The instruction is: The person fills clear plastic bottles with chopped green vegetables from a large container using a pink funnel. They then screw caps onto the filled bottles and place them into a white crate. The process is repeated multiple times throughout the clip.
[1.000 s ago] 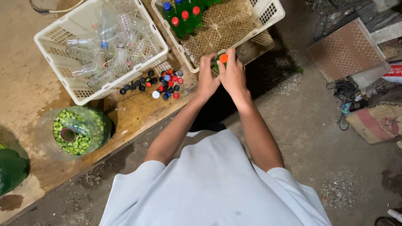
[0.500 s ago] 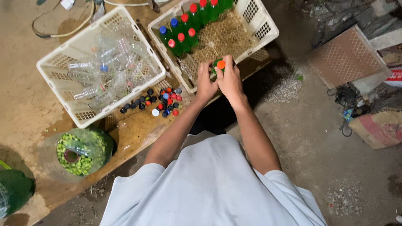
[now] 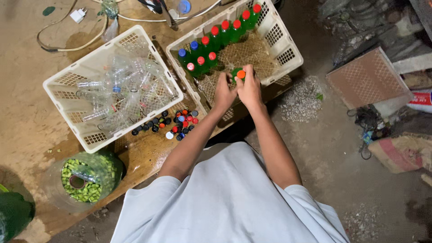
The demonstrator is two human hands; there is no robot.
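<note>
Right hand: closed round the top of a green bottle, thumb and fingers at its orange cap, inside the right-hand crate
Left hand: curled beside the right one, touching it; it seems to steady the same bottle lower down, though the grip itself is hidden
Bottle's place: upright over the mesh floor of the right crate, just near of the standing rows
Done so far: about nine green bottles with red and blue caps stand capped in two slanting rows along the crate's far-left side
Left to do: judging by the bare mesh, most of that crate is unfilled; the left crate is heaped with clear empty bottles, and a cluster of loose caps, red, blue, black and white, lies on the bench between the crates
Around: a clear bag of green pieces at the near-left of the wooden bench; a white cable and plug at the far edge; a dark green shape at the near-left corner
Floor, right: a pinkish mesh panel, sacks and rubble, well apart from the hands
In the way: nothing blocks the crate; the loose caps lie near the left forearm and could be brushed
</note>
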